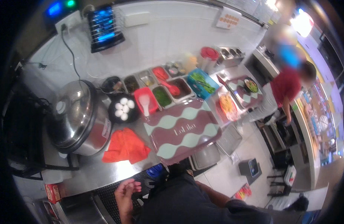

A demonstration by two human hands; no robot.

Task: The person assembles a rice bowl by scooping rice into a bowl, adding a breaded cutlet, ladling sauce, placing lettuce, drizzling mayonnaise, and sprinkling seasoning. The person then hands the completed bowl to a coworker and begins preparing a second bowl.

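Note:
My left hand (127,190) is at the lower edge, in front of the steel counter (93,174), with loosely bent fingers and nothing visible in them. My right forearm (213,196) comes in from the lower right; dark clothing hides most of that hand, so its fingers do not show. Before me a brown tray with pale green wavy bands (183,128) lies at the counter's front edge. An orange-red cloth (126,146) is spread left of it. Behind the cloth is a black bowl of white eggs (123,109). A white rice paddle (145,103) rests in a red container (151,96).
A large steel cooker (78,115) stands at left. Steel food pans, one with chopped greens (162,96), line the back, beside a blue bin of leaves (201,83). A second tray (246,98) carries a bowl of food (251,85). A person in red (289,84) stands at right.

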